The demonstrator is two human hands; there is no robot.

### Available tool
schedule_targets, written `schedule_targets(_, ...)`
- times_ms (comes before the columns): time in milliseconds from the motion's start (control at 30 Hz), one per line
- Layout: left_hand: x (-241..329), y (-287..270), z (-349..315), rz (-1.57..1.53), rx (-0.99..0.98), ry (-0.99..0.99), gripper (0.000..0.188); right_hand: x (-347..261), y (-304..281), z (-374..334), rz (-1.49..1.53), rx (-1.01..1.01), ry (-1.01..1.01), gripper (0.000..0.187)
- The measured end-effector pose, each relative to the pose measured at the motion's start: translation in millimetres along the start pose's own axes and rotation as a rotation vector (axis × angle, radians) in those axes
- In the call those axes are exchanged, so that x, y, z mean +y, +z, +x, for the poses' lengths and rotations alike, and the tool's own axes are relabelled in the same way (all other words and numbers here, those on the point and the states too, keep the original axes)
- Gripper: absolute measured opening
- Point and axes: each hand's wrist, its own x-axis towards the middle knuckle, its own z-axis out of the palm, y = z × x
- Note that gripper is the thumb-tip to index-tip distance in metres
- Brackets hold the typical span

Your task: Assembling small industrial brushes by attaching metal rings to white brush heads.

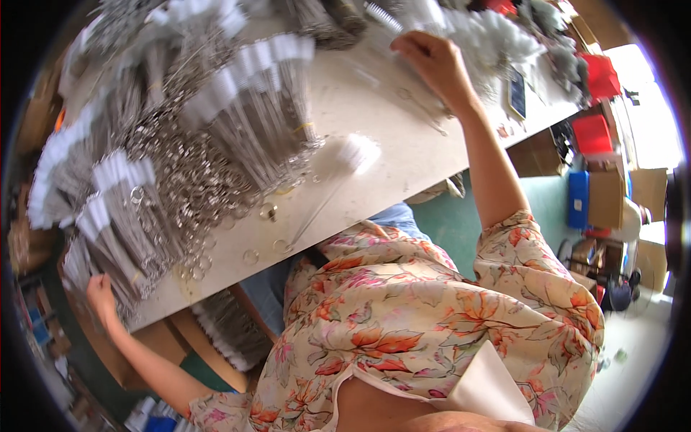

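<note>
At the table's left end, my left hand is curled against the wire handles of a bundle of white-bristled brushes. Its fingertips partly disappear among the wires, so what they grip is unclear. Across the table, my right hand has thumb and fingers drawn together over thin wire handles. Whatever is pinched there is blurred. A spiral-bristled brush end shows just beyond these fingers. One loose brush with a blurred white head lies mid-table, its wire running toward the near edge.
Upright bundles of brushes crowd the left half, with a heap of metal rings between them. A few rings lie near the front edge. Grey-white brushes and a phone are at right. Cardboard boxes stand on the floor.
</note>
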Motion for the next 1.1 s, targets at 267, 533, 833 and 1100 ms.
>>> schedule_targets(267,21,-2,5,-0.149,-0.071,-0.227,0.010,24,5,-23,-0.312,-0.185,0.026,0.015)
schedule_targets(533,100,-50,-16,-0.061,-0.034,-0.163,0.006,34,22,3,-0.534,-0.279,0.056,0.014)
schedule_targets(833,79,-58,-53,-0.493,0.118,-0.334,0.030,148,-140,65,-0.156,0.255,0.289,0.025)
schedule_targets(1100,198,-56,-67,-0.939,0.207,-0.414,0.032,238,-130,45,-0.416,-0.058,0.561,0.029)
